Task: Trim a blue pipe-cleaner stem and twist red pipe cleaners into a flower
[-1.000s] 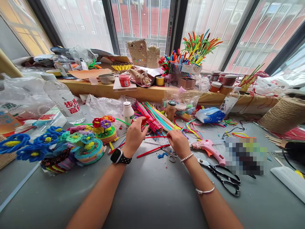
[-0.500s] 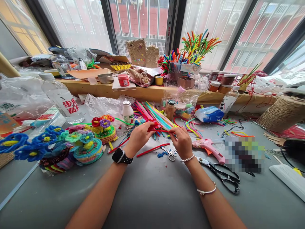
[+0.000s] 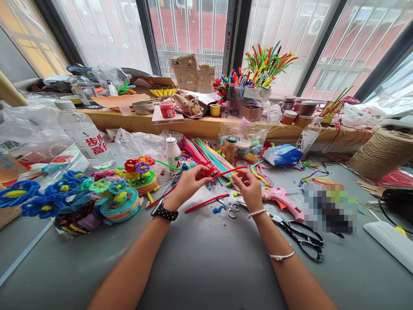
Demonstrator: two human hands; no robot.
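Note:
My left hand (image 3: 190, 186) pinches a red pipe cleaner (image 3: 226, 173) whose near part is bunched at the fingertips. Its straight length slants up to the right, to the fingers of my right hand (image 3: 249, 191), which are curled at it; their exact grip is partly hidden. Below the hands a second red pipe cleaner (image 3: 206, 203) lies on the table. Small scissors (image 3: 232, 211) and a few blue scraps (image 3: 219, 209) are beside it. Behind the hands lies a bundle of coloured pipe cleaners (image 3: 201, 150).
Fuzzy flower pieces (image 3: 119, 202) stand at left, by a water bottle (image 3: 84, 135). A white bottle (image 3: 172, 153) and brown jar (image 3: 229, 148) stand behind. A pink glue gun (image 3: 285, 202), black-handled shears (image 3: 301, 237) and a twine spool (image 3: 382, 153) are at right.
The hands drew close, then parted slightly. The red pipe cleaner's free length, level between them before, now slants up to the right. My right hand's fingers have loosened a little.

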